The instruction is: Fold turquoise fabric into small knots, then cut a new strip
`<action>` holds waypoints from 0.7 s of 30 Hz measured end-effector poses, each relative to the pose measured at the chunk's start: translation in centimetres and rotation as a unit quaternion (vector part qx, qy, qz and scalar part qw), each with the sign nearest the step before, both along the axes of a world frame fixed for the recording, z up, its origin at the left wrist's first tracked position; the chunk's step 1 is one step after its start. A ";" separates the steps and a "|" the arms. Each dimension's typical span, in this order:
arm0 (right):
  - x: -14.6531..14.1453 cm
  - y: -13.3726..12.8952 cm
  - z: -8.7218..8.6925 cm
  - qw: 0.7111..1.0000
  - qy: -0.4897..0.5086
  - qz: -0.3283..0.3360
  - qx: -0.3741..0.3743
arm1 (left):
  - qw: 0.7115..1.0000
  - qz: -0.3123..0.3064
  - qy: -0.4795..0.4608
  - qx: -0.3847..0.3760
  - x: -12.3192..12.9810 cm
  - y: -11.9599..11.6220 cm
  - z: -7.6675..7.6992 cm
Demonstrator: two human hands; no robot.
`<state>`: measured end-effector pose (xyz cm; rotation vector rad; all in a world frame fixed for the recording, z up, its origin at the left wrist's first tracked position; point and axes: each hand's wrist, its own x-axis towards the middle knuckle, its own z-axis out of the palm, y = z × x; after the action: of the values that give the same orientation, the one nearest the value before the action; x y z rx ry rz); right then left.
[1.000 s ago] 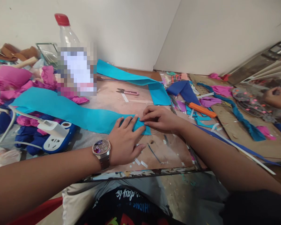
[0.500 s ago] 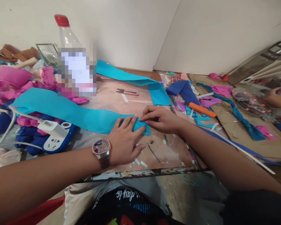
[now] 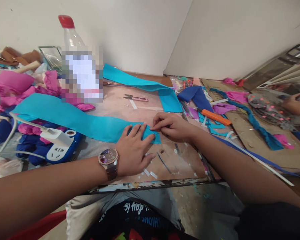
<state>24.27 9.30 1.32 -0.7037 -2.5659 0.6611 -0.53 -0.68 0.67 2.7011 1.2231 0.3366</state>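
Note:
A long turquoise fabric strip (image 3: 97,126) runs from the left across the table to its cut end below my hands. My left hand (image 3: 133,150), with a watch (image 3: 108,156) on the wrist, lies flat on that end with its fingers spread. At the strip's upper corner, my right hand (image 3: 172,126) has thumb and forefinger pinched together; whatever is between the tips is too small to make out. A second turquoise strip (image 3: 135,81) lies behind, with pink-handled thread snips (image 3: 136,98) in front of it.
To the left are a blue power strip (image 3: 62,150) with a white charger (image 3: 56,137), magenta fabric (image 3: 12,83) and a red-capped bottle (image 3: 73,36). An orange utility knife (image 3: 213,116), a white strip (image 3: 260,158) and fabric scraps lie rightward. Another person's hand (image 3: 296,105) shows at far right.
Both my hands stay almost in place, the right one shifting very slightly at the strip's corner. The other person's hand at the far right has moved slightly.

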 end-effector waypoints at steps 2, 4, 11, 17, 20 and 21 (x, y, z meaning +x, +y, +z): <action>0.0 -0.1 0.1 1.000 0.015 0.003 -0.017 | 1.000 0.001 -0.001 0.001 0.0 0.0 -0.1; 0.1 -0.1 0.2 0.999 0.029 0.011 -0.024 | 1.000 0.000 -0.003 0.001 0.0 0.0 -0.1; 0.2 0.2 0.7 0.999 0.020 0.033 -0.036 | 1.000 -0.001 0.000 -0.002 0.1 0.1 0.0; 0.3 0.3 1.1 0.995 0.029 0.062 -0.069 | 1.000 -0.004 0.003 0.001 0.1 0.1 0.1; 0.2 0.0 1.3 0.994 0.030 0.050 -0.090 | 1.000 -0.003 0.003 0.002 0.1 0.1 0.1; 0.1 -0.2 1.3 0.994 0.036 0.038 -0.095 | 1.000 -0.003 0.004 0.002 0.1 0.1 0.1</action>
<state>24.38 9.15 2.64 -0.6320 -2.4971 0.9469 -0.44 -0.58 0.74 2.7114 1.2159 0.3281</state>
